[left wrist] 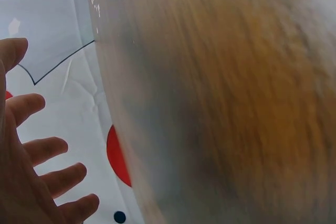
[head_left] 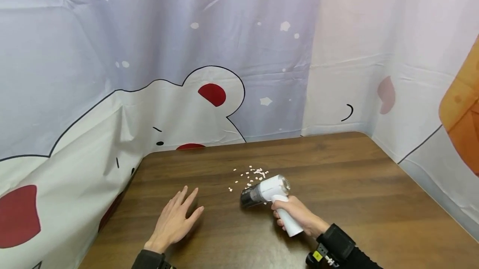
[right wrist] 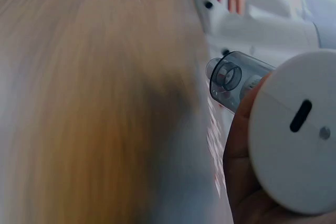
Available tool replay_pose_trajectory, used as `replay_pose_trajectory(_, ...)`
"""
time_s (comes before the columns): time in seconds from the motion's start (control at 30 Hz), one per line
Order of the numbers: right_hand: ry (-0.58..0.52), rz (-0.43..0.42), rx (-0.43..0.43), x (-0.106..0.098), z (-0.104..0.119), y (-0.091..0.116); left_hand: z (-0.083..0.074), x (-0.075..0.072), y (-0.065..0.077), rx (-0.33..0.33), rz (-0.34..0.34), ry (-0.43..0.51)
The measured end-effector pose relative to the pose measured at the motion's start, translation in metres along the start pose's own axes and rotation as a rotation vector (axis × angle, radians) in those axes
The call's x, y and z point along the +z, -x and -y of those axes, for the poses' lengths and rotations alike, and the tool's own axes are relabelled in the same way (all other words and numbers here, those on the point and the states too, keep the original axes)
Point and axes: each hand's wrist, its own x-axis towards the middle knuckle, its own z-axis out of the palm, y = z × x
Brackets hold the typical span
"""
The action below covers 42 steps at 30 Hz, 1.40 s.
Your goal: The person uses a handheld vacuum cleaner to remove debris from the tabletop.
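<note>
In the head view my right hand [head_left: 297,214] grips the white handle of a handheld vacuum cleaner [head_left: 272,188]. Its dark, see-through nozzle end points left, close over the table beside small white paper scraps [head_left: 257,172]. The right wrist view shows the round white handle base and the clear dust cup [right wrist: 236,77], with fingers wrapped round the handle. To the left, my left hand [head_left: 174,221] has its fingers spread and holds nothing, low over the table. Those spread fingers also show at the left edge of the left wrist view, apart from the wood.
The brown wooden table [head_left: 355,177] reaches back to a printed cloth [head_left: 224,32] hung behind and along both sides. A few scraps lie scattered left of the main cluster. Black bands [head_left: 338,244] circle both wrists.
</note>
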Motion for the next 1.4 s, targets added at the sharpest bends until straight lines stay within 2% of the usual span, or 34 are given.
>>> replay_pose_trajectory(0.27,-0.002,-0.102,-0.007,-0.072,0.012,0.041,-0.014,0.007,-0.012,0.046,0.023,0.017)
replay_pose_trajectory(0.43,0.000,-0.139,0.021,-0.096,0.007,0.056,-0.021,0.012,-0.015,0.045,0.055,0.022)
replay_pose_trajectory(0.57,-0.018,-0.137,0.039,-0.098,0.003,0.055,-0.021,0.012,-0.014,0.039,0.055,0.020)
replay_pose_trajectory(0.9,0.003,-0.103,0.020,-0.083,0.003,0.042,-0.018,0.010,-0.012,0.031,0.050,0.017)
replay_pose_trajectory(1.0,-0.002,-0.115,0.024,-0.080,0.003,0.039,-0.016,0.012,-0.011,0.031,0.050,0.018)
replay_pose_trajectory(1.4,-0.002,-0.077,0.023,-0.070,0.000,0.028,-0.012,0.009,-0.006,0.023,0.018,0.021)
